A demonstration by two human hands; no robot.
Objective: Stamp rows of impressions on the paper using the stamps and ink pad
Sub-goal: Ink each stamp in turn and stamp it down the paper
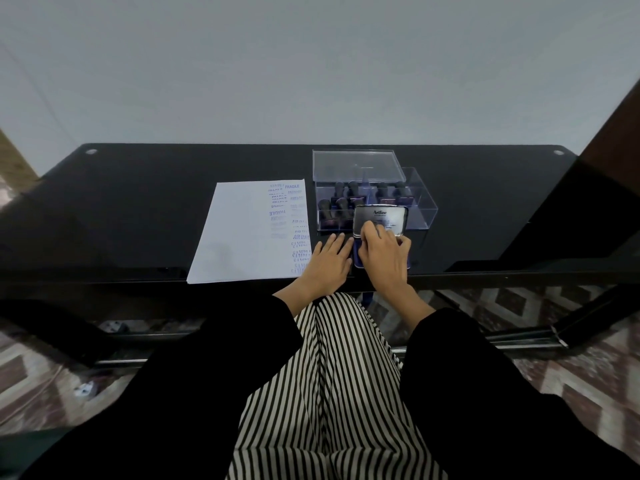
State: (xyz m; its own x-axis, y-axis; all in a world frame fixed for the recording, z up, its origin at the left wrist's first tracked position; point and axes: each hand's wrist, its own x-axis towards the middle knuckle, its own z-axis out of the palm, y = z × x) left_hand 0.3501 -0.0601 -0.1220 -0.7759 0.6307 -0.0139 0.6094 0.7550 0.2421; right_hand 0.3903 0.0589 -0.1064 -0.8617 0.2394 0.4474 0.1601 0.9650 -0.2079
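A white sheet of paper (242, 233) lies on the black table, with blue impressions running down its right side. To its right is the ink pad (380, 220), its metal lid raised toward the far side. My right hand (382, 254) covers the pad's blue base, fingers curled at the lid's lower edge and pinching it. My left hand (329, 259) lies flat on the table beside the pad's left edge, fingers straight. Several dark-handled stamps (341, 204) stand in a clear plastic box (420, 209) behind the pad.
The box's clear lid (356, 166) rests tilted on its far side. The glossy black table (138, 209) ends at a front edge just below my wrists. My striped lap and black sleeves fill the lower view.
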